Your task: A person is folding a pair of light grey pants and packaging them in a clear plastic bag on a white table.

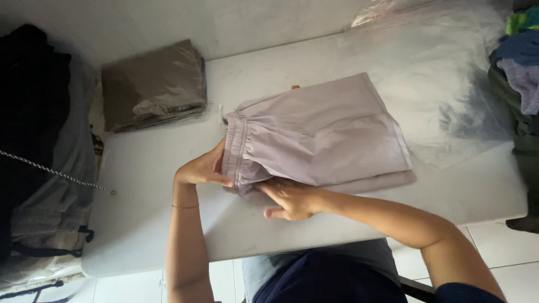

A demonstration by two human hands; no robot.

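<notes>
Nearest the camera, dark blue clothing at bottom edge, both forearms reaching up over white bench. Left hand at waistband end of folded pale lilac shorts, fingers curled round the elastic edge, grip closed on the fabric. Right hand lying flat at near edge of the same shorts, fingers spread and partly tucked under the lower fold; grip apart, touching cloth but not pinching. Thin bracelet on left wrist. Shorts folded, lying flat at mid-bench, waistband to the left, legs pointing right. Small orange tag just visible at far edge of shorts. Beyond, at far left of bench, stack of brown garments in clear plastic bags, well apart from shorts. Far right, sheet of clear plastic spread on bench. Off bench at left, heap of dark and grey clothes with speckled cord; at right edge, pile of blue, green and lilac clothes.
</notes>
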